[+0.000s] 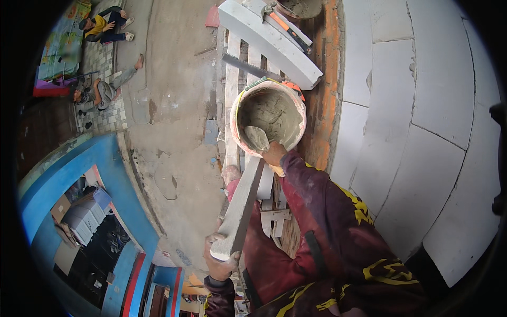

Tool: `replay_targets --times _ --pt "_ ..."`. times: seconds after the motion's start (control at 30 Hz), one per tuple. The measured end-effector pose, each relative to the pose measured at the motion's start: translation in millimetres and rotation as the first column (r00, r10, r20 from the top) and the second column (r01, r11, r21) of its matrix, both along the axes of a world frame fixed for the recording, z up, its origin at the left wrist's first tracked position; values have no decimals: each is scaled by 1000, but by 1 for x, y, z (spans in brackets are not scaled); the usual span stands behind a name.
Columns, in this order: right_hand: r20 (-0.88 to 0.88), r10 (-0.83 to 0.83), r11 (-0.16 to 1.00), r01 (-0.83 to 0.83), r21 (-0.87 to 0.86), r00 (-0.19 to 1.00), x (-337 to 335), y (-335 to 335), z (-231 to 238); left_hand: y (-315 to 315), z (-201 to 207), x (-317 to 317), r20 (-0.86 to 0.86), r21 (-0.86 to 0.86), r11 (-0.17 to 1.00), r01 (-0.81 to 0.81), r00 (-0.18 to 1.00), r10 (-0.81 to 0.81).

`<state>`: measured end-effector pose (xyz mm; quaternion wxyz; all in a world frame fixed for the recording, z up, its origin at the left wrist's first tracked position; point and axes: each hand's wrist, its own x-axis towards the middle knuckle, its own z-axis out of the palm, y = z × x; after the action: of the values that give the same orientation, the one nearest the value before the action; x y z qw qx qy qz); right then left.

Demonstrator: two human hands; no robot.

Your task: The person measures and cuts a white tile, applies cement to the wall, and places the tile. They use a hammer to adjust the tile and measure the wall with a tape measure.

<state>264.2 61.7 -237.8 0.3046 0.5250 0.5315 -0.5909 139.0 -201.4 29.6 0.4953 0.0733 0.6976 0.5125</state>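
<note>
My left hand (219, 262) is closed around the near end of a long, narrow light-grey concrete block (241, 208). The far end of that block reaches up to the bucket's near rim. In my right hand (274, 155) is a trowel (256, 138), its blade over the left near part of a round bucket (301, 117). Wet grey mortar (277, 110) lies inside the bucket, its surface uneven. The trowel's handle is mostly hidden by my fingers.
Beyond the bucket lie a handsaw (247, 66), a larger pale block (266, 42) and a hammer (288, 27) on wooden slats. A pale block wall (391, 79) rises on the right, along exposed orange brick (328, 58). Two people (105, 94) rest at the far left.
</note>
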Motion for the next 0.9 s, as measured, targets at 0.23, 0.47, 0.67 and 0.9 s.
replay_targets --times 0.23,0.47,0.67,0.9 --pt "-142 -616 725 487 -488 775 98 20 100 9 2 -5 -27 -23 999 45 999 -46" --pt "-539 -747 591 761 -268 390 174 -22 385 29 3 16 -11 14 999 43 999 -43" --pt "-600 -489 183 747 639 633 219 -73 562 41 10 30 -29 48 993 104 994 -103" --pt "-72 -564 -182 -39 982 823 252 -95 586 46 0 43 -150 127 978 165 978 -145"
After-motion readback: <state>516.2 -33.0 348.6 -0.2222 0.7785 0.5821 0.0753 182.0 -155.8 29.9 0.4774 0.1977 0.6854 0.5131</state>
